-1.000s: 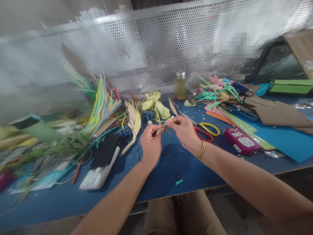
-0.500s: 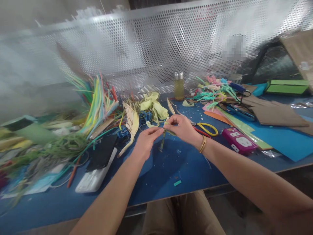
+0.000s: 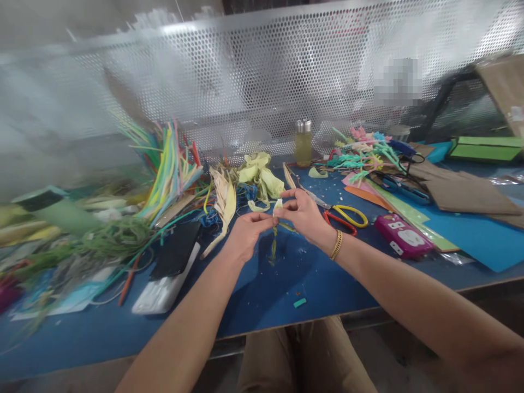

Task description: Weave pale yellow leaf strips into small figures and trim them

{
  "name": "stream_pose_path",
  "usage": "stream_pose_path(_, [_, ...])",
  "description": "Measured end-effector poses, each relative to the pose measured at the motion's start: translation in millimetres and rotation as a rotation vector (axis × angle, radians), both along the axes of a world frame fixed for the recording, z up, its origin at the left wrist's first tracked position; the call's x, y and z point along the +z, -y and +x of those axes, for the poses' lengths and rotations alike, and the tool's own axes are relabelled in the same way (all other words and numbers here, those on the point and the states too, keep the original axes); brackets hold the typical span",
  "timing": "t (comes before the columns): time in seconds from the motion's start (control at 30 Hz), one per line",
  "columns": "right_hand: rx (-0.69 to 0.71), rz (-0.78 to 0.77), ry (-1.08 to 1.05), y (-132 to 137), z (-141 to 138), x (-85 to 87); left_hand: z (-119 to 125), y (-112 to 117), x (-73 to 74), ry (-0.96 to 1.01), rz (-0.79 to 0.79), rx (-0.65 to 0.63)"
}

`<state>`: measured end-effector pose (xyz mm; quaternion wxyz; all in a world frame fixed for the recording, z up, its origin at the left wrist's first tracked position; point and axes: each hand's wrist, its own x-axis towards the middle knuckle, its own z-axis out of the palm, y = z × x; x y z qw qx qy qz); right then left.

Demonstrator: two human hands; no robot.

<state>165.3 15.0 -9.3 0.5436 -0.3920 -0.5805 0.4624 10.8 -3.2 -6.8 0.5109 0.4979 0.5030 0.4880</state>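
Between my hands, above the blue table (image 3: 262, 311), is a thin green stem-like strip (image 3: 274, 248) with a pale, husk-like tip (image 3: 279, 203). My left hand (image 3: 245, 237) pinches it from the left, thumb and forefinger pressed together. From the other side, my right hand (image 3: 307, 218), with a gold bracelet at the wrist, grips it near the pale tip. Its lower end hangs below my fingertips. Just right of my right hand lie scissors (image 3: 350, 214) with one yellow and one red handle. Beyond my hands sits a heap of pale yellow-green husks (image 3: 262, 174).
To the left are a dark phone (image 3: 176, 251) on a white device (image 3: 161, 295), green fibres (image 3: 118, 237) and colourful strips (image 3: 164, 169). At the right lie a magenta case (image 3: 403, 236), coloured paper (image 3: 470, 234) and cardboard (image 3: 462, 194). A bottle (image 3: 303, 144) stands before the perforated metal screen (image 3: 270, 76).
The view has shifted slightly, so the table things appear farther right. My right fingers have shifted on the strip, and more of its pale tip shows. Both hands still hold it.
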Motion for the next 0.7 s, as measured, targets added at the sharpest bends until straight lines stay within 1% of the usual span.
stream_pose_path(0.13, [0.009,-0.01,-0.025,-3,0,0.0,0,-3,-4.7,0.037,-0.002,0.031])
stream_pose_path(0.27, [0.081,-0.092,-0.084,-9,10,4.0,-2,-3,-0.6,0.131,-0.027,0.108])
stream_pose_path(0.37, [0.103,-0.122,-0.025,-10,13,3.5,-4,-4,1.7,0.174,-0.028,0.141])
stream_pose_path(0.43, [0.136,-0.086,0.027,-9,11,0.4,-6,-5,0.7,0.166,-0.019,0.15])
stream_pose_path(0.5, [0.168,-0.013,0.063,-7,7,-3.8,-7,-5,-1.2,0.125,0.015,0.152])
stream_pose_path(0.6, [0.122,0.098,0.113,-6,1,-8.8,-7,-4,-3.4,0.007,0.09,0.128])
stream_pose_path(0.7, [0.069,0.125,0.16,-6,0,-9.5,-4,-1,-3.9,-0.1,0.113,0.061])
